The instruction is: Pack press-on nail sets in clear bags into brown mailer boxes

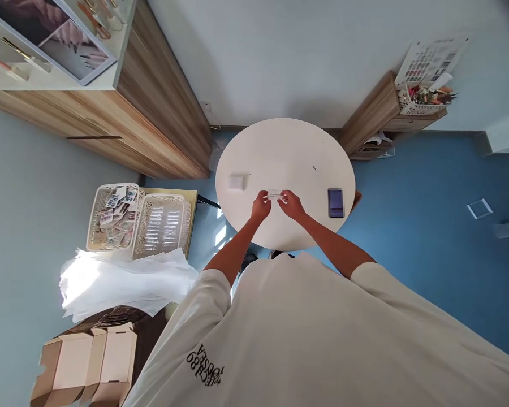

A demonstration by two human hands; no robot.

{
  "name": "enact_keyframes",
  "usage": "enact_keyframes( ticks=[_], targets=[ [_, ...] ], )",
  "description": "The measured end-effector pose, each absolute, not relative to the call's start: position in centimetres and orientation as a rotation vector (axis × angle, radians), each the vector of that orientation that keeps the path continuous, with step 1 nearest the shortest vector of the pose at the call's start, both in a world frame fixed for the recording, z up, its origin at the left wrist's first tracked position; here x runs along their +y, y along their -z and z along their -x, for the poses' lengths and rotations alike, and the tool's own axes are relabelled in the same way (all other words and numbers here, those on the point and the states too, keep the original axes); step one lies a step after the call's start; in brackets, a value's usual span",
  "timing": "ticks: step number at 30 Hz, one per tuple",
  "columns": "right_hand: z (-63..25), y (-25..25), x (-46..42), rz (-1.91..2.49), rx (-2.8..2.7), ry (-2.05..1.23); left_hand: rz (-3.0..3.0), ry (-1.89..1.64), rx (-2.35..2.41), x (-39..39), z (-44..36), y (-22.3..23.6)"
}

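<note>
Over the round white table (280,141), my left hand (261,206) and my right hand (292,204) grip the two ends of a small clear plastic piece (275,194), flat and box-like; its exact kind is too small to make out. The fingers of both hands are closed on it. To the left of my left hand lies a small white stack or packet (236,182). A dark phone-like rectangle (336,202), blurred, rests near the table's right edge. A thin dark item (315,168) lies farther back on the right.
At left, one white basket (94,226) holds small printed packets, another (138,240) clear plastic pieces. White sheets (131,282) and an open cardboard box (89,362) are nearer me. Wooden cabinets (165,96) stand back left; a small shelf (373,116) stands back right.
</note>
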State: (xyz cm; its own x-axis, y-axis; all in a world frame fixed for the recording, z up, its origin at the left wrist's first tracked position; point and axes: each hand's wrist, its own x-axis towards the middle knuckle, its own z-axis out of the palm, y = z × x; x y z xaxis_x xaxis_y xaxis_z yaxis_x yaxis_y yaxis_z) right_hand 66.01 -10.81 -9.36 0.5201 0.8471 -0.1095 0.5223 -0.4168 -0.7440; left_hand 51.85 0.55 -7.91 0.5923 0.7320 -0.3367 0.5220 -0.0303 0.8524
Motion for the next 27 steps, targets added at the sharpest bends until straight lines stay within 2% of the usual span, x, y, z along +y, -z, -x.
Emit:
enact_keyframes(
  ticks=[9, 15, 20, 27],
  targets=[
    [-67.5, 14.4, -16.2, 2.237, -1.040, -0.807, -1.687, -0.016, 1.034, -4.4, -53.7, 12.1],
    [-67.6, 15.9, -16.7, 2.337, -1.226, -0.828, -1.684, 0.036, 1.038, -5.4, -53.8, 14.7],
    [-68.1, 16.3, -16.8, 2.408, -1.418, -0.784, -1.682, 0.036, 1.017, -5.6, -53.6, 15.1],
    [-70.3, 16.1, -16.2, 2.284, -1.423, -0.916, -1.721, -0.023, 1.061, -4.4, -54.5, 14.5]
  ],
)
